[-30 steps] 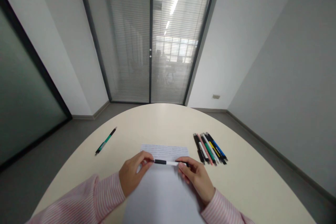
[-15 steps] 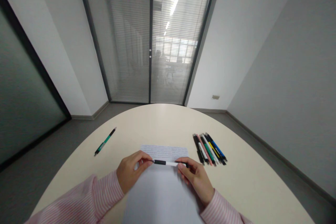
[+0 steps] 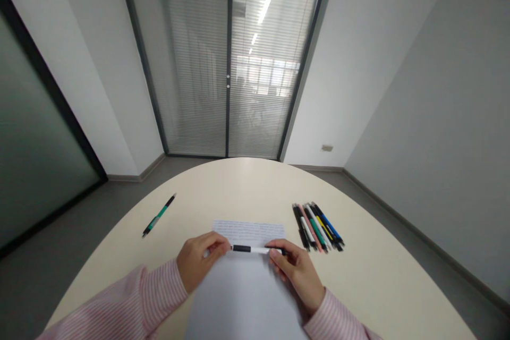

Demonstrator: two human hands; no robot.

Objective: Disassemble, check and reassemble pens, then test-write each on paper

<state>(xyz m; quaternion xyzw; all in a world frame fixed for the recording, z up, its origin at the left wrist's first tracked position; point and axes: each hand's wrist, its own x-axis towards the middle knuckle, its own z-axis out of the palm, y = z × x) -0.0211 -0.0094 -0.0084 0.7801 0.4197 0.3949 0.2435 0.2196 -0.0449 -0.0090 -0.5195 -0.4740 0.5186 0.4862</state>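
A white pen with a black grip (image 3: 255, 249) lies level between my two hands, above a sheet of paper (image 3: 243, 297). My left hand (image 3: 202, 257) pinches its tip end between thumb and fingers, hiding the very tip. At the other end, my right hand (image 3: 295, 270) is closed on the barrel near the black clip. Lines of small writing cover the top of the paper; its lower part is blank.
Several pens (image 3: 317, 227) in various colours lie side by side on the right of the round table (image 3: 247, 186). On the left lies a single green and black pen (image 3: 159, 215). Beyond the table stands a glass partition with blinds (image 3: 199, 90).
Both hands keep their hold on the pen, which has dipped very slightly at its left end. Otherwise little differs.
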